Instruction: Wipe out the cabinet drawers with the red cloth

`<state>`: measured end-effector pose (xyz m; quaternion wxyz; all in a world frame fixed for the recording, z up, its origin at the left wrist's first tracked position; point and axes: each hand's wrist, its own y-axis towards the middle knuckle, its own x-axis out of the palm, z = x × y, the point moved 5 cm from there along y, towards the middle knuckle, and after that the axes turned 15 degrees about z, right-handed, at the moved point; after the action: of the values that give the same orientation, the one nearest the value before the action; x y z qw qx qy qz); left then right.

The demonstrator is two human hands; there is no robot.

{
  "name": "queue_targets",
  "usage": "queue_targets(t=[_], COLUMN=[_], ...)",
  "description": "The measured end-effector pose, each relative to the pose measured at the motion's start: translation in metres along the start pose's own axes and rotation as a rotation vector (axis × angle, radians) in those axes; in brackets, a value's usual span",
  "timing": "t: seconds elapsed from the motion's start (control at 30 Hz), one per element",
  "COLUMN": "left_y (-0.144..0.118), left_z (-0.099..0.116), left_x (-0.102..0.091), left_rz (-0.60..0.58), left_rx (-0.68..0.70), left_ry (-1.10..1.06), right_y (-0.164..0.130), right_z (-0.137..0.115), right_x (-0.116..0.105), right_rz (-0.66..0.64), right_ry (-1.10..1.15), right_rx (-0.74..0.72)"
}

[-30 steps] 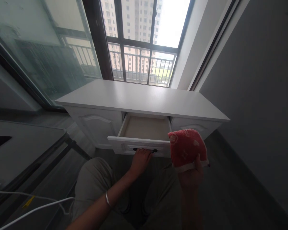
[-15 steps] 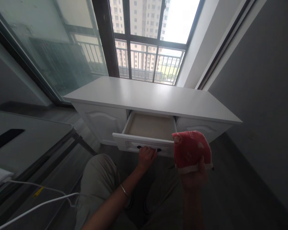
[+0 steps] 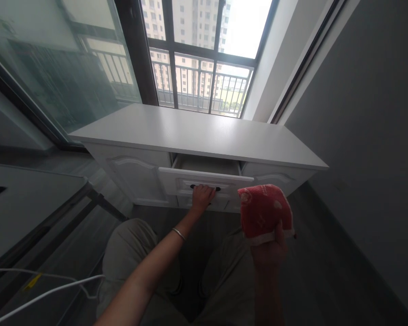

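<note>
Drawer (image 3: 206,176) is part-way out of the white cabinet (image 3: 204,133), just under its top. Left hand (image 3: 203,199) is curled over the black handle (image 3: 192,186), fingers bunched together. Right hand (image 3: 270,253) has the red cloth (image 3: 263,210) pinched, thumb on the near face, other fingers mostly hidden; can't tell how firm. Cloth is up in the air, right of the handle, outside the drawer; can't judge its gap to the drawer front from where I stand. Risks, my read: off-centre force from one hand could rack the drawer and jam it. Cloth's loose corner could catch on the front's right end if that hand drifts in. Hard yank could bring the front toward the left knee (image 3: 129,246).
</note>
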<state>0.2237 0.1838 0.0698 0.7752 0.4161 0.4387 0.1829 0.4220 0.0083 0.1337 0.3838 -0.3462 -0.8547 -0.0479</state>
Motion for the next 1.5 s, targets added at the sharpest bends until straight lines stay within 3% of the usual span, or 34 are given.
queue_targets(t=[0.37,0.53,1.07,1.33,1.5], left_y=[0.061,0.074,0.075,0.076,0.083], left_z=[-0.031,-0.037,-0.038,-0.042,-0.044], left_x=[0.055,0.068,0.058,0.058,0.043], left_rz=[-0.108,-0.16,-0.288,-0.236,-0.107], left_rx=[0.03,0.044,0.06,-0.041,-0.116], left_ry=[-0.009,-0.006,-0.095,-0.214,-0.317], right_y=[-0.001,-0.001,-0.01,-0.016,-0.014], right_z=[0.003,0.007,0.01,0.001,-0.009], right_x=[-0.006,-0.005,0.008,-0.003,-0.011], right_rz=[-0.003,-0.011,-0.053,-0.05,-0.053], right_ry=[0.182,0.167,0.19,0.19,0.188], right_rx=[0.127,0.159,0.17,0.169,0.152])
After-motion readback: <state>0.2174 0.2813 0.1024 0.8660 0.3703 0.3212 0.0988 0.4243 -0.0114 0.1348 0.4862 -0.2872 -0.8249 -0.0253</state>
